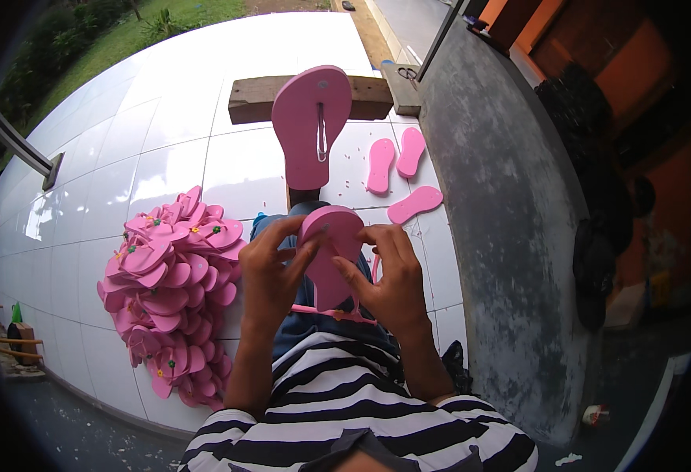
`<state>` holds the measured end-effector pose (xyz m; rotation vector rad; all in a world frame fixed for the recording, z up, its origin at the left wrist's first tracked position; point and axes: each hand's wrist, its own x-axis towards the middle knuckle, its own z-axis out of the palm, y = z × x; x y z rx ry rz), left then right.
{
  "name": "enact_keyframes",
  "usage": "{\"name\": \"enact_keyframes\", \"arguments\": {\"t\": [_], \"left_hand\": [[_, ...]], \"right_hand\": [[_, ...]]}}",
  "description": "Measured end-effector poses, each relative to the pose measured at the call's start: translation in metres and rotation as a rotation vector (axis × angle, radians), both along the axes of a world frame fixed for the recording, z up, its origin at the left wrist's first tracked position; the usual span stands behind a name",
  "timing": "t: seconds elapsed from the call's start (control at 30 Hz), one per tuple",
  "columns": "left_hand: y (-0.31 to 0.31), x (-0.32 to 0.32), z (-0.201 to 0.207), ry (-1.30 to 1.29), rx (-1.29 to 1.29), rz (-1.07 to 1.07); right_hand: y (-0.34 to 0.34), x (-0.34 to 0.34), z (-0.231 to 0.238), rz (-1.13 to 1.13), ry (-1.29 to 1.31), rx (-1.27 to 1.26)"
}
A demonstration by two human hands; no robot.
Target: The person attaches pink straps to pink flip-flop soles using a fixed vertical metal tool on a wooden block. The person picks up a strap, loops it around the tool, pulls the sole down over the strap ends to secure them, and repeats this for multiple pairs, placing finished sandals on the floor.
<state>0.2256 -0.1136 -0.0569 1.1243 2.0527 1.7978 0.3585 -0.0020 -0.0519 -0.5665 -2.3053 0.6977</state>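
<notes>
Both my hands grip a pink flip-flop [330, 289], its underside or sole face tilted toward me over my lap. On its left edge, my left hand [271, 263] has the thumb pressed near a small hole in the toe end. My right hand [393, 275] closes on the right edge, thumb against the face. A pink strap [314, 311] with a small yellow-orange ornament hangs below the sole. Just beyond, a larger-looking pink sole [298, 110] leans on a wooden block [249, 101], with a thin metal hook-like tool [321, 141] lying along it.
A big heap of pink flip-flops [176, 291] with flower ornaments lies at my left. Three loose pink soles [415, 204] rest on white tiles at right, among small pink scraps. Scissors [408, 75] sit on a ledge near a grey concrete step [511, 236].
</notes>
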Motion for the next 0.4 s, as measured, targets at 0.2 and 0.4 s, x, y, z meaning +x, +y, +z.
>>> {"name": "enact_keyframes", "arguments": {"t": [0.2, 0.4], "left_hand": [[0.015, -0.019, 0.017, 0.494, 0.035, 0.014], [0.006, -0.033, 0.0, 0.129, 0.155, -0.006]], "right_hand": [[-0.006, -0.019, 0.008, 0.079, -0.21, -0.154], [-0.008, -0.024, -0.024, 0.551, 0.201, -1.516]]}}
